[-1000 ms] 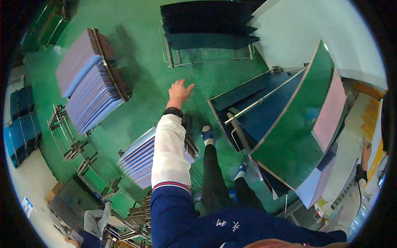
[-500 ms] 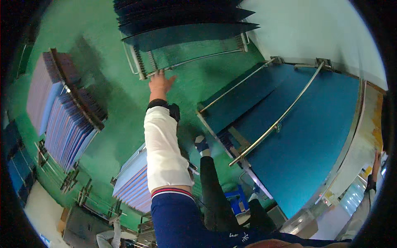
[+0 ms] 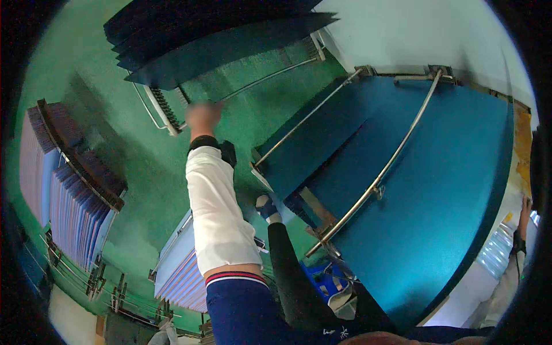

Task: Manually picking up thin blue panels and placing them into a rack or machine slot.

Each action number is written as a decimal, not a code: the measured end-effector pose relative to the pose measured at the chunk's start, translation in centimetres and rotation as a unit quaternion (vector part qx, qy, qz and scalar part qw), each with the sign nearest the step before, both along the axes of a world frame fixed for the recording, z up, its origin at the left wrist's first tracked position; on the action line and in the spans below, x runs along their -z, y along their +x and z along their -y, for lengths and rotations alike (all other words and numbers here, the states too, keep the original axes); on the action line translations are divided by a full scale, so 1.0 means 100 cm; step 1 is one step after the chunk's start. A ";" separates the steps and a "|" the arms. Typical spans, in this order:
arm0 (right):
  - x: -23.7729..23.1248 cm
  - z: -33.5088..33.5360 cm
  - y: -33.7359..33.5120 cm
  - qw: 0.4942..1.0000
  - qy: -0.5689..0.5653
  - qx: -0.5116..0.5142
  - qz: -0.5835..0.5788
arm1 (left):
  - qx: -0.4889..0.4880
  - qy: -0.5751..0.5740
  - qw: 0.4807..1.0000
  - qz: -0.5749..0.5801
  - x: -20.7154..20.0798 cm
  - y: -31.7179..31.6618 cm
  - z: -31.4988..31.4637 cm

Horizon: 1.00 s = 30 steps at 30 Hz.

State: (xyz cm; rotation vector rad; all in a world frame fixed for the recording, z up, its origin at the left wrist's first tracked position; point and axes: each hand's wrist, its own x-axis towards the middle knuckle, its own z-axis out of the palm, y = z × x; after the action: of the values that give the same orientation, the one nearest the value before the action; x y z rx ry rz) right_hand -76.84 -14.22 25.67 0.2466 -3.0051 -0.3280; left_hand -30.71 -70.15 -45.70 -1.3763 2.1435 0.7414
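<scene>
My left hand (image 3: 203, 117) reaches forward beside the near rail of a metal rack (image 3: 164, 109). It is smeared, so its fingers and any hold on the rail cannot be made out. Large dark sheets (image 3: 230, 54) sit stacked in that rack, above the hand. At the far right edge, my right hand (image 3: 525, 213) lies stretched along a pale ledge (image 3: 522, 135), small and edge-on. Beside it is a big blue sheet (image 3: 425, 190) on a sloping frame, with a curved metal bar (image 3: 397, 152) across it.
Racks of close-set blue and pinkish panels (image 3: 80, 213) stand at the left. Another panel stack (image 3: 183, 267) is beside my left forearm. My foot (image 3: 266, 208) is on the green floor (image 3: 149, 190), near a blue stool (image 3: 325, 282). A pale wall (image 3: 397, 34) bounds the far right.
The whole view has shifted, so the racks and sheets appear farther left and lower. My left hand appears farther left along the rack rail and is now blurred.
</scene>
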 end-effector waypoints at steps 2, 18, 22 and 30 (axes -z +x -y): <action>-0.011 -0.019 -0.013 1.000 -0.011 -0.019 -0.004 | 0.017 0.012 1.000 -0.021 0.018 -0.013 -0.030; -0.001 0.032 0.000 0.968 -0.185 0.166 0.044 | 0.145 0.178 0.954 -0.190 0.214 -0.039 -0.210; -0.011 -0.018 -0.002 0.999 -0.004 -0.048 -0.011 | 0.132 0.198 0.959 -0.155 0.155 -0.049 -0.202; 0.023 -0.009 -0.032 0.991 -0.084 -0.103 0.033 | 0.082 0.145 0.965 -0.205 0.166 0.022 -0.164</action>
State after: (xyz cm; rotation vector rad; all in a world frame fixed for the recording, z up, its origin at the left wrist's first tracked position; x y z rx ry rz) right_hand -80.03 -13.30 23.36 0.5548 -3.0124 -0.0489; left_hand -28.50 -53.78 -62.27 -0.9416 2.2974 1.3047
